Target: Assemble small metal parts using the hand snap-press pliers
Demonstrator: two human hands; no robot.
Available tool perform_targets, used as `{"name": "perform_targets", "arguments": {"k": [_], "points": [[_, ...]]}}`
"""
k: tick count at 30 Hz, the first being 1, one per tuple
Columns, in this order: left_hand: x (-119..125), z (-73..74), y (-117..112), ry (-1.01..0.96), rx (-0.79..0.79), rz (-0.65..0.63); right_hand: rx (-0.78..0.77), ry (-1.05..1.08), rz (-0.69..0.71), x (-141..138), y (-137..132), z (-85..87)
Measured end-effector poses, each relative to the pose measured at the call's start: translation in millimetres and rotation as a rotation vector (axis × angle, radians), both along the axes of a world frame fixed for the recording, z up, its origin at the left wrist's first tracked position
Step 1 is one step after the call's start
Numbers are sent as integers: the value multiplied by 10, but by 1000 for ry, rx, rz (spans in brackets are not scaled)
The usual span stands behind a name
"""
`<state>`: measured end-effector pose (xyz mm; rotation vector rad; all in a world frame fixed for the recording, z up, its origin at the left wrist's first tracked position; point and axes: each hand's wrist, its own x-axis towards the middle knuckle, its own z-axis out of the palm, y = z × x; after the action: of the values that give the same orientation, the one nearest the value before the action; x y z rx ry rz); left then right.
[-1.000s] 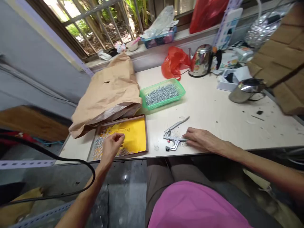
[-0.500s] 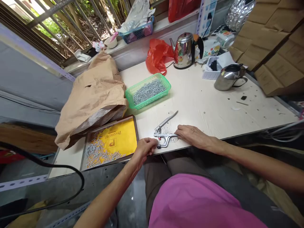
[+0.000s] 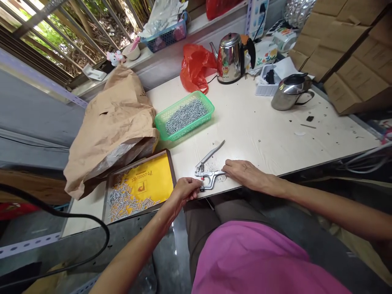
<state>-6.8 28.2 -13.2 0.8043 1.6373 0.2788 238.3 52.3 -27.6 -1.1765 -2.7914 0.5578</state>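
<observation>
Hand pliers (image 3: 210,174) of silver metal, with a spring and a red tip in the jaw, lie near the table's front edge, handles spread apart. The fingers of my left hand (image 3: 189,189) are pinched together right at the jaw; what they hold is too small to make out. My right hand (image 3: 241,173) is closed on the end of the lower handle. Left of my left hand is a shallow tray (image 3: 172,173) with a yellow sheet (image 3: 156,179) and a heap of small metal pins (image 3: 125,200). A green basket (image 3: 183,136) full of similar pins stands behind.
A crumpled brown paper bag (image 3: 113,122) lies behind the tray. A steel kettle (image 3: 229,61), a red plastic bag (image 3: 196,69) and a steel pitcher (image 3: 286,94) stand toward the back. Cardboard (image 3: 343,49) rises at the right. A black cable (image 3: 101,222) loops at the left.
The whole view has shifted a little, so the scene sits slightly further left. Both hands keep their places, the left at the jaw and the right on the handle.
</observation>
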Motion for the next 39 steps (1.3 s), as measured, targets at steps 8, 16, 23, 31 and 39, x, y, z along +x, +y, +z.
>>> {"name": "perform_targets", "arguments": {"k": [8, 16, 23, 31, 39], "points": [[-20, 20, 59, -11, -65, -48, -38, -17, -8, 4, -15, 103], [-5, 49, 31, -16, -73, -48, 95, 60, 36, 62, 311, 12], [6, 58, 16, -6, -73, -58, 82, -77, 149, -49, 537, 35], [15, 56, -3, -1, -68, -64, 118, -34, 121, -68, 502, 13], [35, 50, -42, -3, -48, -57, 120, -78, 115, -93, 460, 75]]}}
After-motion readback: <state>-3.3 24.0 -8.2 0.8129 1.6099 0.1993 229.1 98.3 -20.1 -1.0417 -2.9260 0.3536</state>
